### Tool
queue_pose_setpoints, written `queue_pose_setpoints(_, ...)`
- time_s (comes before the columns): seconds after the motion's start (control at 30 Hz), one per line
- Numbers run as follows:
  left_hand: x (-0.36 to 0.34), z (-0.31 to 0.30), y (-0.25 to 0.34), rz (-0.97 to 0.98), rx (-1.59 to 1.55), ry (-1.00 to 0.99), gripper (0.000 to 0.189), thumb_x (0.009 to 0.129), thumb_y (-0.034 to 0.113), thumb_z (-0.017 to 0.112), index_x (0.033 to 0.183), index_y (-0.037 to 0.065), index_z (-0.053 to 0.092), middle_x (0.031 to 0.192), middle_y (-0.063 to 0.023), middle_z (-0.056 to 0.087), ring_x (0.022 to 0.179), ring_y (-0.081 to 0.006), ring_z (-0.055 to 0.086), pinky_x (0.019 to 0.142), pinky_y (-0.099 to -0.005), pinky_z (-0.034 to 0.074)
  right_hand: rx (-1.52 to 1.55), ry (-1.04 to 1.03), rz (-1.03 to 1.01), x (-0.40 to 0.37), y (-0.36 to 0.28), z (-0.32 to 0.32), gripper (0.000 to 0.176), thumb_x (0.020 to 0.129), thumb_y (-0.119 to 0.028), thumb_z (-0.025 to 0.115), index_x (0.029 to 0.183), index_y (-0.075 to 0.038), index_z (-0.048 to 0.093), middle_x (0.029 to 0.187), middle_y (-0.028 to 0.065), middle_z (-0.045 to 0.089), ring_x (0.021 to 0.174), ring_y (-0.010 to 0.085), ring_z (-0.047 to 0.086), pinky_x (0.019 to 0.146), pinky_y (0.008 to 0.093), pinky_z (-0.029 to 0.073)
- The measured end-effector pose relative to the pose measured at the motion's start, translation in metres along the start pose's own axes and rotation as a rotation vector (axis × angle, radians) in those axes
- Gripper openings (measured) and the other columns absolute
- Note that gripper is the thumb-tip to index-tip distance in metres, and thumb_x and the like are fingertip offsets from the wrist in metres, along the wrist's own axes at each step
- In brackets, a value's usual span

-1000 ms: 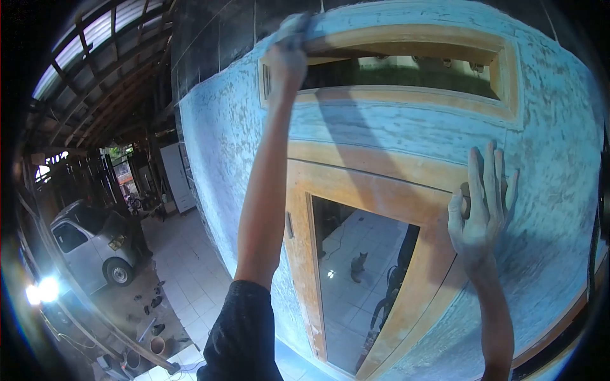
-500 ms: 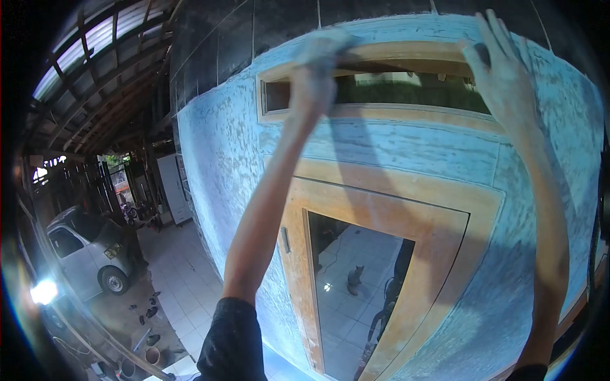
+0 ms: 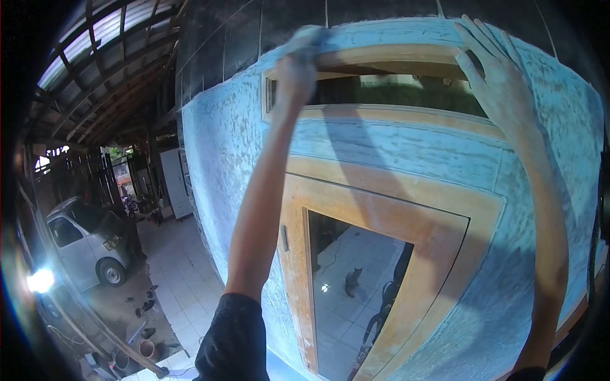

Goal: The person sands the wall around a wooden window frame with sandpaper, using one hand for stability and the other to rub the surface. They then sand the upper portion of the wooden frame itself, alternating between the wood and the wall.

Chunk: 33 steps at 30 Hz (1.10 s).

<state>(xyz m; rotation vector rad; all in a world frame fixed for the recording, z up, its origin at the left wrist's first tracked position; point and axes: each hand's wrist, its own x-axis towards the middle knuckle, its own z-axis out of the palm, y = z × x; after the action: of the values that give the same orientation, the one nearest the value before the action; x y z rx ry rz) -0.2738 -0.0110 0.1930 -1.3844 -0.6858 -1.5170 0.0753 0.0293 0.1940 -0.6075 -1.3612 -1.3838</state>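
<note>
My left hand [image 3: 295,79] is raised at the upper left corner of a narrow transom window [image 3: 375,113] with a pale wooden frame. Motion smears its fingers, which look wrapped around a greyish pad-like thing [image 3: 306,39] against the blue wall strip above the frame; its kind is too blurred to make out. My right hand [image 3: 502,82] lies open, fingers stretched upward, on the patchy blue wall [image 3: 559,140] beside the window's upper right corner. Its thumb reaches over the frame's edge.
Below is a wooden-framed glass panel [image 3: 375,216], showing a cat [image 3: 353,282] on tiles. Dark tiles [image 3: 381,9] run above the blue wall. At left are a parked van [image 3: 86,235], a bright lamp [image 3: 40,280], a white cabinet [image 3: 175,184] and pots [image 3: 147,349].
My left hand has moved left along the top of the transom window with the greyish thing. My right hand stays on the wall, shifted slightly as the view moved.
</note>
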Motion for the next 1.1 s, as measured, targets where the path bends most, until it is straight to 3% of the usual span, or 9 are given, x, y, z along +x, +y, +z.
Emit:
queue_pose_setpoints(0.07,0.001,-0.001,-0.002,-0.227,-0.004,0.029,0.026,0.097,0.015,0.06,0.116,0.002,0.072,0.11,-0.0284,0.069,0.103,-0.0348,0.07,0.091,-0.0386,0.051,0.006,0.0,0.008,-0.001,0.003,-0.001,0.054,0.103,-0.044,0.048,0.15,-0.018,0.046,0.156,0.0027,0.043,0.146,0.0225,0.036,0.125,0.0408,0.022)
queue_pose_setpoints(0.23,-0.02,0.022,0.03,0.286,0.028,-0.019,0.027,0.095,0.004,0.06,0.12,0.005,0.07,0.115,-0.022,0.07,0.108,-0.0408,0.066,0.092,-0.0405,0.051,-0.08,-0.002,0.012,0.002,-0.006,0.003,0.055,0.103,-0.043,0.048,0.152,-0.018,0.043,0.157,0.0019,0.042,0.146,0.0223,0.035,0.126,0.0401,0.021)
queue_pose_setpoints(0.4,-0.001,-0.002,0.013,-0.205,0.068,0.006,0.03,0.094,0.003,0.058,0.121,0.006,0.069,0.117,-0.024,0.068,0.108,-0.0392,0.067,0.09,-0.0409,0.053,-0.115,-0.05,-0.084,-0.003,-0.01,-0.009,0.058,0.103,-0.042,0.048,0.155,-0.021,0.037,0.16,0.0005,0.036,0.149,0.0212,0.03,0.127,0.0398,0.018)
queue_pose_setpoints(0.53,-0.035,0.033,0.036,0.384,0.101,0.067,0.033,0.084,-0.013,0.052,0.11,-0.001,0.068,0.11,-0.0203,0.067,0.108,-0.0374,0.062,0.098,-0.042,0.047,-0.104,-0.066,-0.096,-0.002,-0.014,-0.009,0.059,0.103,-0.044,0.048,0.156,-0.022,0.035,0.161,-0.0003,0.034,0.149,0.0209,0.029,0.127,0.0399,0.017)
queue_pose_setpoints(0.73,-0.006,-0.004,0.001,-0.404,0.209,-0.03,0.028,0.096,0.017,0.061,0.116,0.0,0.07,0.111,-0.0237,0.07,0.103,-0.0377,0.068,0.091,-0.0425,0.049,-0.058,-0.038,-0.089,-0.006,-0.01,-0.008,0.058,0.103,-0.044,0.048,0.155,-0.022,0.037,0.16,0.0003,0.037,0.149,0.0217,0.03,0.127,0.0398,0.017)
queue_pose_setpoints(0.83,-0.018,0.02,0.02,0.062,-0.279,0.015,0.024,0.094,0.005,0.059,0.115,0.002,0.071,0.114,-0.0231,0.069,0.104,-0.0392,0.067,0.092,-0.0412,0.049,-0.064,-0.046,-0.063,-0.004,-0.012,-0.004,0.056,0.103,-0.043,0.048,0.154,-0.021,0.04,0.159,0.0009,0.038,0.148,0.0222,0.031,0.127,0.0396,0.017)
queue_pose_setpoints(0.87,-0.03,0.025,0.024,0.365,0.159,0.097,0.026,0.094,0.001,0.057,0.117,0.003,0.07,0.117,-0.0235,0.068,0.105,-0.0377,0.067,0.091,-0.0395,0.05,-0.061,-0.04,-0.065,-0.002,-0.011,-0.004,0.056,0.103,-0.043,0.048,0.154,-0.021,0.04,0.159,0.0009,0.038,0.148,0.0222,0.031,0.127,0.0396,0.017)
queue_pose_setpoints(1.0,0.0,-0.019,-0.014,-0.336,0.136,0.02,0.026,0.098,0.023,0.06,0.108,0.003,0.073,0.097,-0.0249,0.072,0.086,-0.0406,0.07,0.076,-0.0422,0.053,-0.037,-0.041,-0.078,-0.004,-0.012,-0.005,0.054,0.103,-0.043,0.047,0.153,-0.022,0.041,0.159,0.0008,0.039,0.147,0.0227,0.032,0.127,0.0403,0.018)
queue_pose_setpoints(1.1,-0.009,-0.001,0.005,-0.219,0.092,-0.055,0.028,0.096,0.005,0.05,0.116,0.004,0.071,0.109,-0.0241,0.07,0.1,-0.0409,0.067,0.087,-0.0427,0.052,-0.031,-0.042,-0.043,-0.008,-0.012,-0.006,0.053,0.104,-0.042,0.047,0.153,-0.024,0.041,0.159,0.0004,0.038,0.147,0.0234,0.033,0.126,0.0407,0.018)
